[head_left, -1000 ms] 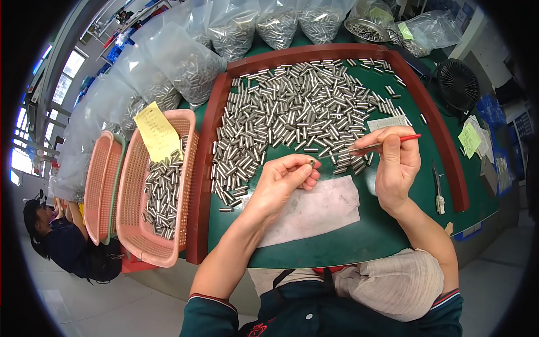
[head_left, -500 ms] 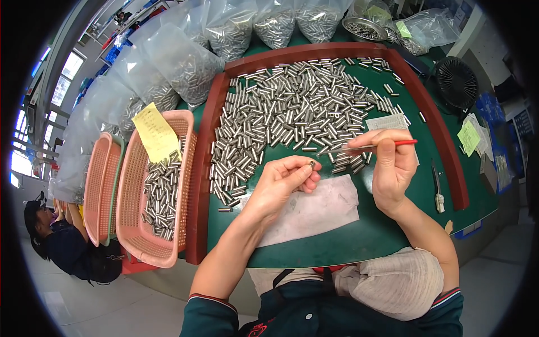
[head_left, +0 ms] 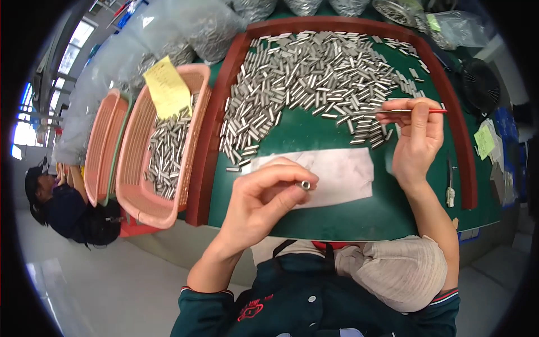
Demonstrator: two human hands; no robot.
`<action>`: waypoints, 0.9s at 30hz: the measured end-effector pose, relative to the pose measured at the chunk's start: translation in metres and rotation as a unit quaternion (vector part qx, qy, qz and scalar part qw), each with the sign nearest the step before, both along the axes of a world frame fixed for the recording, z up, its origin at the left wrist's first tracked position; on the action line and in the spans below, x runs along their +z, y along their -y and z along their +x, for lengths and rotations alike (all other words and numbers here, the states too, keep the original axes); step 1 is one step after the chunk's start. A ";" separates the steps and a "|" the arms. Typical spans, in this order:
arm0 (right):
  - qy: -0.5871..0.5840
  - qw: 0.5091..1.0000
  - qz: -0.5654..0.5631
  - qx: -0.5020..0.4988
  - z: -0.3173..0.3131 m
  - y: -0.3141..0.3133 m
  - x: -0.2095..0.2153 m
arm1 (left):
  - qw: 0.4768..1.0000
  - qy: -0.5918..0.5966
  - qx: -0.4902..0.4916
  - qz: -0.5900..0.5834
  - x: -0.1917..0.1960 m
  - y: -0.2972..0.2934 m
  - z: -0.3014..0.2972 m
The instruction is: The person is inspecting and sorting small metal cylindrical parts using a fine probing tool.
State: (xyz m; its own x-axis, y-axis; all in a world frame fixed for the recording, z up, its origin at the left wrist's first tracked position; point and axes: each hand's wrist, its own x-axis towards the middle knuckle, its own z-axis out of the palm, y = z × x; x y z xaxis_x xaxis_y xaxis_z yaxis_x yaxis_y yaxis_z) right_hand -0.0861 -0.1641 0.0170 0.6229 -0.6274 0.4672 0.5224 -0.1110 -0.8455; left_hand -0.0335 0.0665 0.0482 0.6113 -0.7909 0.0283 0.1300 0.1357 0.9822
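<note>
A small metal tube (head_left: 305, 185) is pinched between the thumb and fingers of my left hand (head_left: 264, 199), its hollow end facing up toward me. That hand is above the near part of a pale cloth (head_left: 342, 174) on the green table. To the right, my right hand (head_left: 415, 137) is closed around a slim red-handled tool (head_left: 435, 111). Its thin metal tip points left, over the edge of a wide pile of loose metal tubes (head_left: 320, 73). The tool and the held tube are apart.
A dark red wooden frame (head_left: 224, 106) borders the pile. At the left stand a pink basket (head_left: 129, 174) of tubes with a yellow note and another pink basket (head_left: 101, 151). Filled plastic bags (head_left: 213, 33) line the back. A black fan (head_left: 477, 87) and a thin tool (head_left: 450, 182) are at right.
My hands have moved farther apart. The left hand has drawn the tube closer to me, its end now showing; the right hand has shifted right with the tool. The view has tilted downward.
</note>
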 end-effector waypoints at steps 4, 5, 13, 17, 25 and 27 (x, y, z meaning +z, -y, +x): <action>-0.006 0.992 -0.019 0.128 -0.008 -0.013 0.012 | 0.989 -0.143 0.013 0.047 -0.018 -0.043 -0.038; 0.004 0.984 -0.027 0.177 -0.007 -0.022 0.014 | 0.984 -0.167 0.031 0.047 -0.022 -0.051 -0.046; -0.044 0.935 -0.050 0.349 -0.016 -0.070 0.006 | 0.959 -0.256 0.111 0.055 -0.042 -0.065 -0.074; -0.042 0.922 -0.040 0.383 -0.018 -0.083 0.004 | 0.957 -0.259 0.106 0.073 -0.042 -0.062 -0.073; -0.058 0.917 -0.053 0.391 -0.018 -0.083 0.001 | 0.961 -0.247 0.107 0.066 -0.044 -0.061 -0.071; -0.064 0.915 -0.049 0.395 -0.018 -0.083 0.001 | 0.961 -0.246 0.109 0.066 -0.045 -0.060 -0.071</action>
